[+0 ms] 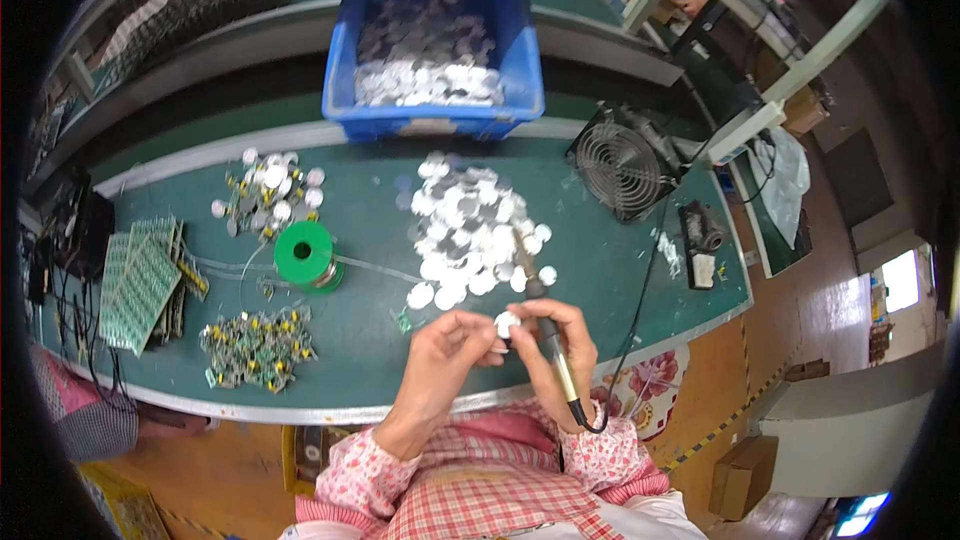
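A small round white disc [506,324] is between my two hands near the table's front edge. My left hand [447,352] pinches it at its left side with thumb and fingers. In my right hand [558,348] lies a soldering iron [550,338], its tip pointing away toward a pile of discs [470,225]. The right fingertips are also close to the small disc; whether they touch it I cannot tell. A dark bit shows just under the disc, too small to name.
A green solder wire spool [290,255] stands left, between a heap of small circuit boards [258,348] and discs with boards [268,190]. Green board panels [140,285] are stacked far left. A blue bin [432,122] holds discs. A fan [625,162] and iron stand [700,240] are right.
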Demonstrator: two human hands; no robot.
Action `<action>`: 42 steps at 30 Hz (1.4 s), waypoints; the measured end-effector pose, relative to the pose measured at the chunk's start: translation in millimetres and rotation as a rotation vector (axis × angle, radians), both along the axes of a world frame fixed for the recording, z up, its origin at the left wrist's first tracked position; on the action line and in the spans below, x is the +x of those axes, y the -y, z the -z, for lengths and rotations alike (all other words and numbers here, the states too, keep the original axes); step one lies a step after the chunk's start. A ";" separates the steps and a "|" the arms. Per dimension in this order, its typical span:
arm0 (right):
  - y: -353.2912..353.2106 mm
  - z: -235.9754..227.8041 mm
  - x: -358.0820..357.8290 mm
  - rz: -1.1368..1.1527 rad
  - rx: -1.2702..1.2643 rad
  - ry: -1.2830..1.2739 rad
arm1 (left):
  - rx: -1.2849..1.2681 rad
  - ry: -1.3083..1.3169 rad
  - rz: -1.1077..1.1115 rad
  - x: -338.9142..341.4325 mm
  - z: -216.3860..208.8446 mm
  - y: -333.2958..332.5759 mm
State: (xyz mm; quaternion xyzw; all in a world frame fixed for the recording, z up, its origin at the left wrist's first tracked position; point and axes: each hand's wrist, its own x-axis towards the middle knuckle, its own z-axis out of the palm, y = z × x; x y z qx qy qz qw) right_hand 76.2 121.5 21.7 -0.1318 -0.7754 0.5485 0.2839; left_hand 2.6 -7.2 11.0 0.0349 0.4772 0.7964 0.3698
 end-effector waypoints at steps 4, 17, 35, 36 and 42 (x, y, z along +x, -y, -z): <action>-7.3 -3.2 2.0 -0.162 -0.041 0.119 | -0.096 -0.148 0.290 -6.9 6.8 19.0; -26.3 -22.1 -3.6 -0.231 0.094 0.081 | -0.249 -0.311 0.427 -31.9 -11.5 7.5; -18.7 -11.1 -0.8 -0.166 0.582 -0.076 | -0.093 -0.110 0.418 -30.8 -5.0 11.8; -18.0 -6.6 1.9 -0.110 0.672 -0.089 | -0.091 -0.114 0.419 -30.4 -3.6 11.0; -14.5 0.6 9.3 -0.067 0.584 -0.092 | 0.046 0.074 0.326 -22.3 1.1 9.3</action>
